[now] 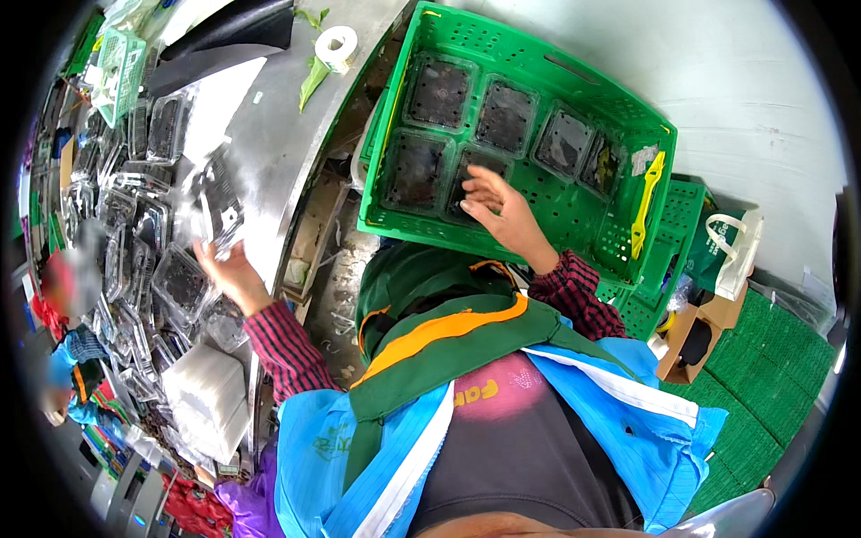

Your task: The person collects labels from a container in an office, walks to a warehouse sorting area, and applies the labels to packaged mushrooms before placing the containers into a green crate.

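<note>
At the metal table's edge, my left hand (231,273) has its fingers at the lower end of a clear plastic box (215,202), which is tilted and slightly blurred. My right hand (509,213) reaches over a green plastic crate (619,103), its fingers apart and loosely bent, holding nothing. Below its fingertips sits a clear lidded box (466,184) with dark contents, partly covered by the hand. Several similar boxes stand flat in the crate, among them a corner box (439,90) and a box (563,139) towards the right. Small leaning box (603,169) shows greenish contents.
Many clear boxes (134,224) are heaped on the left of the table (269,134), near stacked white trays (206,394). A tape roll (336,48) and green leaves (314,82) lie at the back. Another person's purple sleeve (251,498) shows below. A cardboard box (704,336) stands right.
</note>
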